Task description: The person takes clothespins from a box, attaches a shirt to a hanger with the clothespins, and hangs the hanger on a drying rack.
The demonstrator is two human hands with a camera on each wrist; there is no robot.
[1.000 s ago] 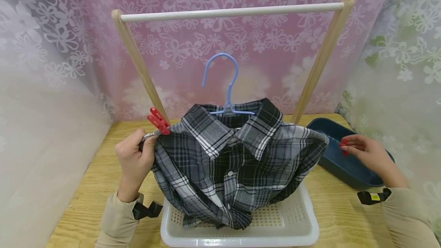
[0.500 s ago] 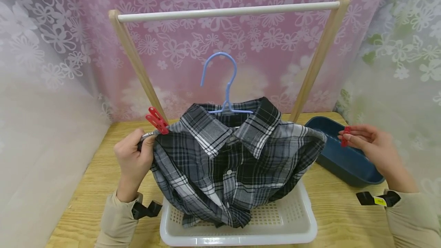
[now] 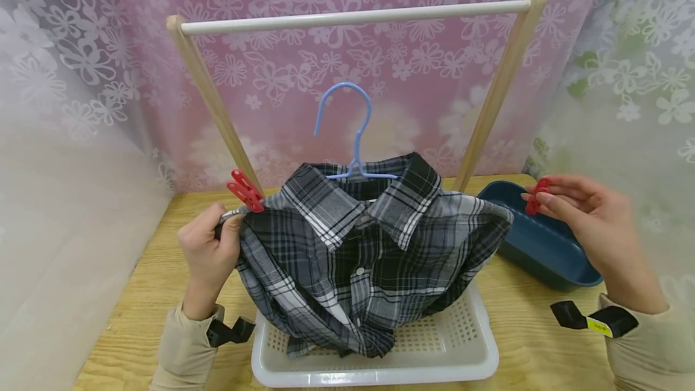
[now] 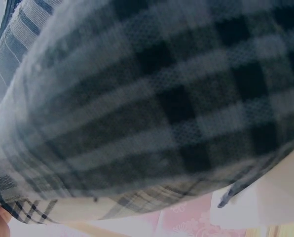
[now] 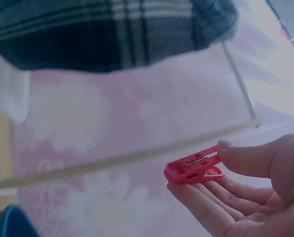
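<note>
Up front, the left hand (image 3: 209,252) grips one shoulder of the plaid shirt (image 3: 358,258), its fingers curled round the cloth just below a red clothespin (image 3: 244,190) clipped onto that shoulder. That clothespin tilts, its long axis running up and to the left, away from the collar. The shirt hangs on a blue hanger (image 3: 350,131) with the hook pointing up and the collar facing the person; its lower part sags into a white basket (image 3: 461,355) on the desk (image 3: 136,294). The right hand (image 3: 586,222) pinches a second red clothespin (image 5: 194,169) between thumb and fingers, held in the air above a dark blue tub (image 3: 543,246), well apart from the shirt's other shoulder. In the right wrist view this clothespin lies nearly level, its free end pointing away from the fingertips. Counted: two red clothespins, one shirt, one hanger, one basket, one tub. Behind stands a wooden rack (image 3: 347,17) with a single white bar across the top.
</note>
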